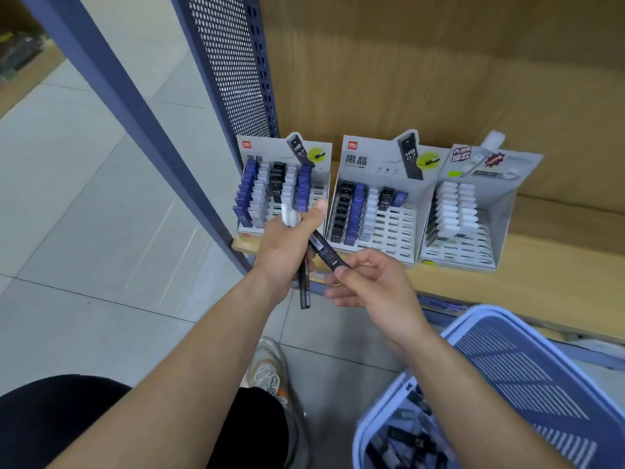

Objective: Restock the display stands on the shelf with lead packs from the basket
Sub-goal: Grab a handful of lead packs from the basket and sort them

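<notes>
The left hand (287, 245) grips spare lead packs (304, 289) as stock; the right hand (375, 286) pinches one black pack (328, 252), probably for placing.

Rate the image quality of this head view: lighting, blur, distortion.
Head view: lighting is even and soft, with no hard shadows; wide-angle distortion tilts the blue upright; the lead packs in the basket are blurred; the right stand's header is soft.

Single head-worn wide-angle view, looking forward and steeply down, close over the shelf (541, 252) at centre right, floor (84, 214) at left, basket (507, 333) at lower right.
</notes>
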